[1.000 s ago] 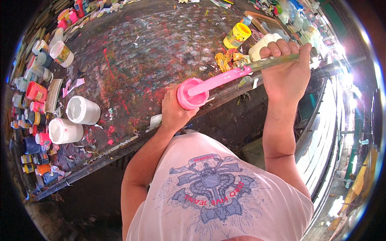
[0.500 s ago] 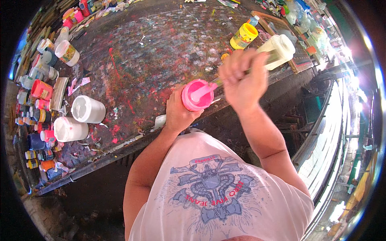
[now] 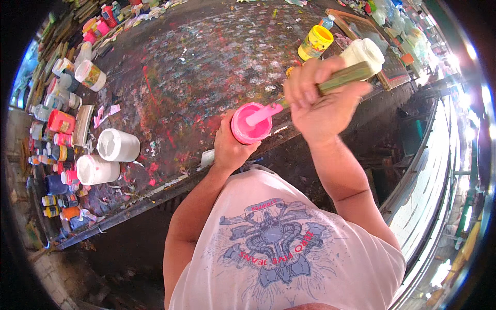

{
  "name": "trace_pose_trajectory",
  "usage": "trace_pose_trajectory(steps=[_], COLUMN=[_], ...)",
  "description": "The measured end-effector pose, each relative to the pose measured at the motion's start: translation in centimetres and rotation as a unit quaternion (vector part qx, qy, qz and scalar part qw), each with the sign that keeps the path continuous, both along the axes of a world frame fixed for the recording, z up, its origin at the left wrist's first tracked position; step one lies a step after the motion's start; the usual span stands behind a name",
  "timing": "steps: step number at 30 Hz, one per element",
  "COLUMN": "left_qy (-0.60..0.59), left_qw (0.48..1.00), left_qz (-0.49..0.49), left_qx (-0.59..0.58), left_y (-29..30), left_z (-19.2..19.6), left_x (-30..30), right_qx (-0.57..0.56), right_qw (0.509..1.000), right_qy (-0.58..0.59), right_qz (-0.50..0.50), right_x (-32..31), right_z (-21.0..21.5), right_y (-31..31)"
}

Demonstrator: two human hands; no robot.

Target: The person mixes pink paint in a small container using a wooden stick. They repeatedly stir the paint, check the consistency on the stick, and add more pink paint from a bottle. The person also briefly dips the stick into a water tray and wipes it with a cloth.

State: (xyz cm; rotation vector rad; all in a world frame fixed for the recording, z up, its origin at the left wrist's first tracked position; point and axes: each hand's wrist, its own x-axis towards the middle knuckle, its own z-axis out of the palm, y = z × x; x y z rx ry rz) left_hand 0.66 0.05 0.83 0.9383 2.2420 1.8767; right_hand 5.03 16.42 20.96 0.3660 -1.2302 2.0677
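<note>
— Fingers (image 3: 306, 85) of the right hand (image 3: 325, 114) were curled around the stick (image 3: 345, 77), weren't they?
— Yes, though the thumb stood out from it, so the stick might have twisted or slipped. Its coated end sat in the pink tub (image 3: 237, 133), lower left of those fingers.
— And the left hand (image 3: 230, 148)?
— It gripped the tub's side, its fingertips partly hidden. A hard sideways push could have tipped the tub or slopped paint (image 3: 262, 130) over those fingers.
— Anything farther out?
— A cream jar (image 3: 373, 54) stood beyond the right fingers, behind the stick's bare end; a wide swing might have knocked it.
</note>
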Motion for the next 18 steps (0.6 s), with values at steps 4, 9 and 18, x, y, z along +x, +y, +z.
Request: trace_pose_trajectory(steps=[4,9,18], left_qy=[-0.012,-0.028,0.011], left_qw=[1.000,0.999,0.999], left_qz=[-0.019,-0.026,-0.006], left_qx=[-0.016,0.015,0.032], left_y=[0.1,0.4,0.8], left_z=[-0.1,-0.1,-0.8], left_x=[0.0,0.0,0.5], right_qx=[0.019,-0.057,-0.144], right_qw=[0.999,0.983,0.979], right_qy=[-0.016,-0.141,-0.100], right_qz=[-0.045,-0.099,-0.106], right_x=[-0.1,-1.0,0.7], right_z=[-1.9,-5.5,5.1], right_y=[0.9,-0.4,5.0])
